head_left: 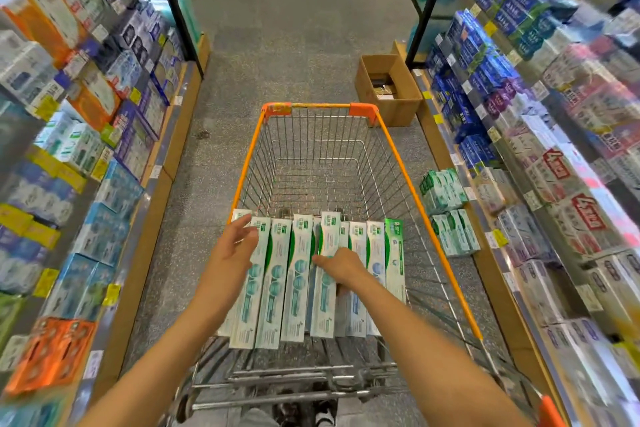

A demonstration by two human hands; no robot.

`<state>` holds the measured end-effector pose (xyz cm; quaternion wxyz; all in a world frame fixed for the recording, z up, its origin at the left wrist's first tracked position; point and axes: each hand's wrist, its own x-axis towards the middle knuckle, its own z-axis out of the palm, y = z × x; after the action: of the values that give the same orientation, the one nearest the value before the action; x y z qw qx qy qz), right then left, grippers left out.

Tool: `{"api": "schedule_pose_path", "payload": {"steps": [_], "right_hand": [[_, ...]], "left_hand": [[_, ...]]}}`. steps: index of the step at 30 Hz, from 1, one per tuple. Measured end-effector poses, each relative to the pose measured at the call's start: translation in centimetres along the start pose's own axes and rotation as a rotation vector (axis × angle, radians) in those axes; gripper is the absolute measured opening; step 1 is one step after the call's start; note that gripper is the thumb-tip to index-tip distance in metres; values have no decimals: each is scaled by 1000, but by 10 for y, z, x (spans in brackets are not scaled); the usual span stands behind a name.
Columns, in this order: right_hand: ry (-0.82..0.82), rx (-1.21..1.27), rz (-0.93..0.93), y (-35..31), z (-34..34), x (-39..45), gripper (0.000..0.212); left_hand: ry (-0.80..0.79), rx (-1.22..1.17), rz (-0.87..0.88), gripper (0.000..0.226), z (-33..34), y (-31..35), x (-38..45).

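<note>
Arranging the toothpaste boxes (277, 288) lying across the near end of the shopping cart (318, 105), you curl the fingers of your right hand (341, 265) round one toothpaste box (323, 308) in the middle. Your left hand (235, 243) rests open, fingers straight, on the leftmost boxes. Next, probably, lift this box without dragging its neighbours.

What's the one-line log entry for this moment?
left hand: touches toothpaste boxes | right hand: grips one box | cart: boxes at near end
</note>
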<state>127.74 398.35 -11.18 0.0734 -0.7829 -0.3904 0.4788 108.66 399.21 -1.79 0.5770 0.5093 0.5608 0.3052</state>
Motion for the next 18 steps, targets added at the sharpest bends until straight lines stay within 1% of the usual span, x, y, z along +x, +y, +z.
{"api": "schedule_pose_path", "payload": {"steps": [4, 9, 10, 13, 14, 15, 17, 18], "right_hand": [[-15, -51, -27, -7, 8, 2, 50], [-89, -237, -20, -11, 8, 2, 56], [-110, -277, -23, -11, 7, 0, 54], [-165, -353, -80, -6, 0, -7, 37], [-150, -357, -93, -4, -5, -12, 34], [-111, -363, -118, -3, -12, -17, 41], [56, -287, -170, -2, -36, -30, 58], [153, -240, -200, -2, -53, -41, 61]], "left_hand": [[47, -6, -47, 35, -13, -13, -4], [24, 40, -50, 29, -11, -25, -6], [10, 60, -46, 29, -9, -27, -6], [-24, 102, -26, 28, 1, -29, -7], [-28, 103, -21, 28, 5, -26, -8], [-29, 103, -8, 28, 11, -21, -9], [-46, 114, 46, 26, 25, -5, -11], [-57, 125, 79, 25, 35, 5, -12]]}}
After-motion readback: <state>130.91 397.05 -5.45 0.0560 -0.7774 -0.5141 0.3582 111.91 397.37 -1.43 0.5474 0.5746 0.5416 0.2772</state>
